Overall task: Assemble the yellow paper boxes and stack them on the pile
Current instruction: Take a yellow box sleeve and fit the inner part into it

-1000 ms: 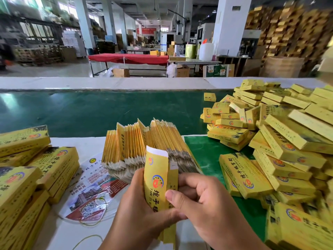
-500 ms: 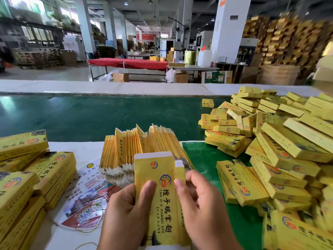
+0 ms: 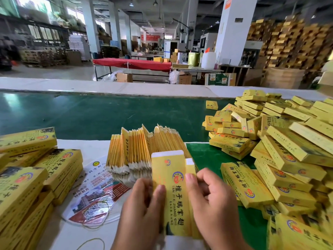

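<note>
Both hands, left hand (image 3: pixel 142 210) and right hand (image 3: pixel 212 202), gripped the flat box blank (image 3: pixel 171 192) upright, thumbs on its face for squaring open; finished pile (image 3: pixel 288 159) waited at three o'clock.

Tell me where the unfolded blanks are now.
Head view, centre: the bundle of flat blanks stands on the table just beyond both hands, left of the assembled-box pile.

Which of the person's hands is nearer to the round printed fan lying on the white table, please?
Left. The left hand grips the flat box right beside the fan. The right hand holds the box's far side, farther from the fan.
</note>
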Demonstrator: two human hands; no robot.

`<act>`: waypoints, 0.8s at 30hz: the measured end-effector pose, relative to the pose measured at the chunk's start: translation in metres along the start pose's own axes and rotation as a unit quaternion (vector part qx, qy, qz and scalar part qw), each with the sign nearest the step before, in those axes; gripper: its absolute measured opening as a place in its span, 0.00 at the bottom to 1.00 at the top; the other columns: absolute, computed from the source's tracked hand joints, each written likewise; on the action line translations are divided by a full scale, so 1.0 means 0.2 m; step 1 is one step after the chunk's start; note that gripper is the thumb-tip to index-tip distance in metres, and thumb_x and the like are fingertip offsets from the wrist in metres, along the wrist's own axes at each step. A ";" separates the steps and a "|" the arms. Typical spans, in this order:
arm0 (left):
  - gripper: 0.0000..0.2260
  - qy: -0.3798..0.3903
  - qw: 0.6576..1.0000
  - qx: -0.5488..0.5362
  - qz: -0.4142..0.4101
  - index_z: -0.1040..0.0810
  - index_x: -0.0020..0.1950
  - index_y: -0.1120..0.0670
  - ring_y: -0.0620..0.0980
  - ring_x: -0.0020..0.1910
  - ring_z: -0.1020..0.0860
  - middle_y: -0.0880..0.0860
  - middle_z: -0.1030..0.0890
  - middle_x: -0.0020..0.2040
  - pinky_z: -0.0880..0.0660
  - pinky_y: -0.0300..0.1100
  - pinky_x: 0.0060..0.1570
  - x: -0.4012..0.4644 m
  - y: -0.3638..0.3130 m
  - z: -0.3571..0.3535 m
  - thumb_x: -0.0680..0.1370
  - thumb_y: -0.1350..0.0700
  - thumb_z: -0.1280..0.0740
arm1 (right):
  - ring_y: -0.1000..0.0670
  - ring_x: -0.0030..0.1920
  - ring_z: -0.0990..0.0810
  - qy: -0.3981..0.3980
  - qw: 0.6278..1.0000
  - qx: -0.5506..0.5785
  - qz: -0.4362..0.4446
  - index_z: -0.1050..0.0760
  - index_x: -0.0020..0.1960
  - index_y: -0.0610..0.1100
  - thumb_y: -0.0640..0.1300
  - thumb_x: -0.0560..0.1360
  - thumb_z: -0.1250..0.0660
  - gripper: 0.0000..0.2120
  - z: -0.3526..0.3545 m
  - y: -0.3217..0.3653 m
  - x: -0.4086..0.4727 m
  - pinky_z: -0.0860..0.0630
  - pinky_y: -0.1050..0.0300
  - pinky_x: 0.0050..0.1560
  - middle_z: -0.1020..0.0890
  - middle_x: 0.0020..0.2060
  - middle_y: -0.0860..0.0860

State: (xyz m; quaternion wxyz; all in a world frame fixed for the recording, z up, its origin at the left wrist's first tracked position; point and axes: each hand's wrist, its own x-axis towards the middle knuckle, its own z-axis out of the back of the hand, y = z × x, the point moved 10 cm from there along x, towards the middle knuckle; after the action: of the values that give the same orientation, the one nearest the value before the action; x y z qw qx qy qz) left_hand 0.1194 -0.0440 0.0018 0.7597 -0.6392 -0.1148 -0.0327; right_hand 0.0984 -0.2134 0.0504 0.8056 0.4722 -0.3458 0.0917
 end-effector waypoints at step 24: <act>0.19 0.438 0.820 -0.363 0.060 0.34 0.72 0.63 0.60 0.63 0.24 0.64 0.23 0.63 0.29 0.51 0.63 -0.11 -0.09 -0.21 0.80 0.63 0.39 | 0.54 0.37 0.20 0.184 0.949 0.242 -0.077 0.22 0.50 0.53 0.52 0.68 0.28 0.11 -0.12 -0.01 -0.02 0.23 0.63 0.36 0.18 0.39 0.49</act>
State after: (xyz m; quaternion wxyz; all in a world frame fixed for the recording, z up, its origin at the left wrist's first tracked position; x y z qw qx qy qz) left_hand 0.0997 -0.0911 0.0084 0.4432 -0.7926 0.2888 -0.3033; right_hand 0.1072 -0.1934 0.0391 0.7213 0.6533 -0.1210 0.1957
